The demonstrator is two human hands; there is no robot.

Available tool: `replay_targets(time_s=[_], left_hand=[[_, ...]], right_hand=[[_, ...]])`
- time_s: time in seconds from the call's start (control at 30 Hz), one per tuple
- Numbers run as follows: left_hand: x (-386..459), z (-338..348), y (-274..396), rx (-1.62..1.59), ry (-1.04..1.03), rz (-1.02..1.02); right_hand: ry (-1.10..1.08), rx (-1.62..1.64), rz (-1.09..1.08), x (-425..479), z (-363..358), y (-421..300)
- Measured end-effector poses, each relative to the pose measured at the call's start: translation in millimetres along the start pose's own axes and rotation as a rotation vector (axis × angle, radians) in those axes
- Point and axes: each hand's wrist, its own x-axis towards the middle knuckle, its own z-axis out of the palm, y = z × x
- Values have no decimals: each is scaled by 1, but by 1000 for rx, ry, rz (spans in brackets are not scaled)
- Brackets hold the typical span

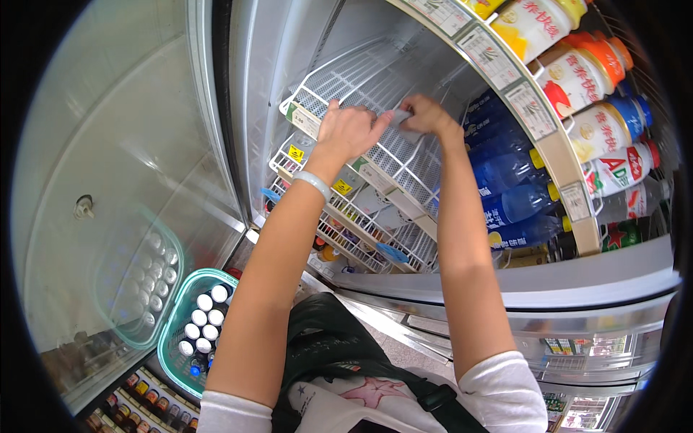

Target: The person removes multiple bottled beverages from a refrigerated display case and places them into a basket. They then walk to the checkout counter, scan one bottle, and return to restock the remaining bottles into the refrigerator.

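Inside an upright drinks cooler, my left hand [349,130] rests palm down over the front edge of a white wire shelf [398,157], its fingers spread and a pale bangle on the wrist. Just to its right, my right hand [425,116] grips a small grey cloth [401,117], slightly blurred, above the perforated shelf surface. The left thumb reaches close to the cloth; whether it touches it I cannot tell. Price strips [373,176] run along the shelf's front edge.
Blue-labelled bottles [503,208] lie right of my right forearm, with milk-drink bottles [574,81] on the shelf beyond. Lower wire racks [346,233] hold packaged goods. At lower left, a green plastic basket [169,335] of white-capped bottles [199,317] stands by the open glass door [124,135].
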Motion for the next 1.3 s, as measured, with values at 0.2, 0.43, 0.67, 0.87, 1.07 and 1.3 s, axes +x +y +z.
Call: replay_targets(time_s=[0.2,0.43,0.67,0.87,1.07,1.3], left_hand=[[-2,-4,2,-37,-15,-27],[-1,-7,4,57,-80,-30],[-2,0,0,83,-49,-3],[-3,1,-2,42,14,17],[-3,3,-1,-31,72,2],[-3,5,-1,29,131,44]], right_hand=[[-175,348,-179,-43,-3,-27],[126,333,-119,13,-31,47],[991,-184,-18,138,-55,133],[915,-150,147,227,-15,183],[609,-342,121,243,36,180],[158,-103,-80,181,-13,120]])
